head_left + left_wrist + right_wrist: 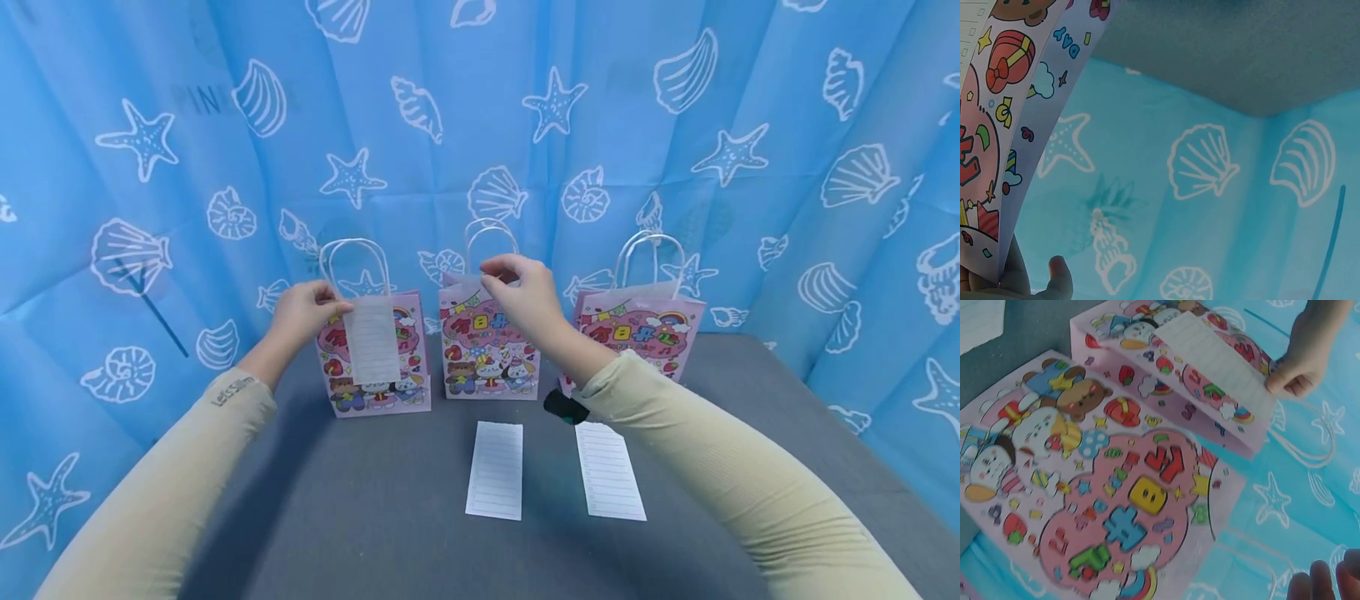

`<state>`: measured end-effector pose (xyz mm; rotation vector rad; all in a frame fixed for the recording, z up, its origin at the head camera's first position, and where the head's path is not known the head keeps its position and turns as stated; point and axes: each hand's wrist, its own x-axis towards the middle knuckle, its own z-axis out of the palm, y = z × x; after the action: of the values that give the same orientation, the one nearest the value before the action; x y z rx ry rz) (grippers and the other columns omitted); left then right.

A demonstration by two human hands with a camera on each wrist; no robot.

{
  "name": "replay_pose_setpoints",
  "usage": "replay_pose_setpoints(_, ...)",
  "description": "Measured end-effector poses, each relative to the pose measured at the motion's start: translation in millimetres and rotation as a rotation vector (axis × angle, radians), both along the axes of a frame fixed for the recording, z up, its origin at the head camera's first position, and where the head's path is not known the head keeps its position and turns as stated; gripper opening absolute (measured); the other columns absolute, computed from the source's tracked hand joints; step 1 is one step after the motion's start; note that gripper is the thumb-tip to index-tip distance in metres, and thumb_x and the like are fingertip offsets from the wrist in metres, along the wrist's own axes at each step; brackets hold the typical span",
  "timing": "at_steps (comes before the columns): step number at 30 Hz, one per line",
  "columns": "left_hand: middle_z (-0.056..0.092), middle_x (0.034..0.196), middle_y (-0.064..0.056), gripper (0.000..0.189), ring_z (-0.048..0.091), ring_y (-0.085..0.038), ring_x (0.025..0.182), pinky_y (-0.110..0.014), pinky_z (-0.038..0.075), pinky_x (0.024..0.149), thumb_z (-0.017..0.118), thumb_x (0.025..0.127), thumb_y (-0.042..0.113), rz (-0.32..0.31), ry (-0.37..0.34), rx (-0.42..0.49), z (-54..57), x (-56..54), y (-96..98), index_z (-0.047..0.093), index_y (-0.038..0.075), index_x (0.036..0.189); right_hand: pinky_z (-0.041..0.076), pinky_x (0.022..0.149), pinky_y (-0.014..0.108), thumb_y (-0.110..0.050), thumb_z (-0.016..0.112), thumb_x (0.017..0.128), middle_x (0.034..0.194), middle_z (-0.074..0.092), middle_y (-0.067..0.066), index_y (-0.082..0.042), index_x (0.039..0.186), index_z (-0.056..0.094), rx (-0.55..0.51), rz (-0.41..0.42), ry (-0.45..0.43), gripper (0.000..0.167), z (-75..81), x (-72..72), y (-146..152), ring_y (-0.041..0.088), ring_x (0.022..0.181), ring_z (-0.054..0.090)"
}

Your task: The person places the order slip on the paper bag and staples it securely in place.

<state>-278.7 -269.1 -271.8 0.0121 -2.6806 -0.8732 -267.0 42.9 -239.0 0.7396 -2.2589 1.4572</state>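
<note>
Pinched at its top left corner by my left hand (pixel 303 312), a lined paper sheet (pixel 375 342) hangs flat over the front of the left pink gift bag (pixel 416 392). The left thumb lies at that corner, by the bag's top edge; the right wrist view shows the sheet (pixel 1210 353) and left hand (pixel 1310 365) from the side. In front of the top of the middle gift bag (pixel 491 375) is my right hand (pixel 528 296), its fingers loosely bent and nothing visible between them. Its fingertips (pixel 1319 581) show apart from the bag in the right wrist view.
A third gift bag (pixel 637 321) stands at the right, partly behind my right forearm. Two more lined sheets, one central (pixel 495 471) and one to the right (pixel 609 471), lie on the grey table (pixel 375 517). A small black item (pixel 564 407) is beside the right bag. Behind hangs a blue seashell curtain (pixel 450 150).
</note>
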Motion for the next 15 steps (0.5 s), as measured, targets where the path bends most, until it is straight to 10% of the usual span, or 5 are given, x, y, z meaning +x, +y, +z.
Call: replay_pose_setpoints(15,0.061,0.086,-0.015,0.025,0.048,-0.025,0.075,-0.036,0.039,0.063,0.066,0.095,0.022,-0.012,-0.011,0.001,-0.6,-1.8,2.4,0.057,0.0,0.088,0.046,0.08,0.031,-0.005,0.057,0.097,0.105,0.065,0.02,0.007,0.112,0.064,0.036,-0.091,-0.03,0.021,2.0,9.1,62.4,0.027,0.097,0.058)
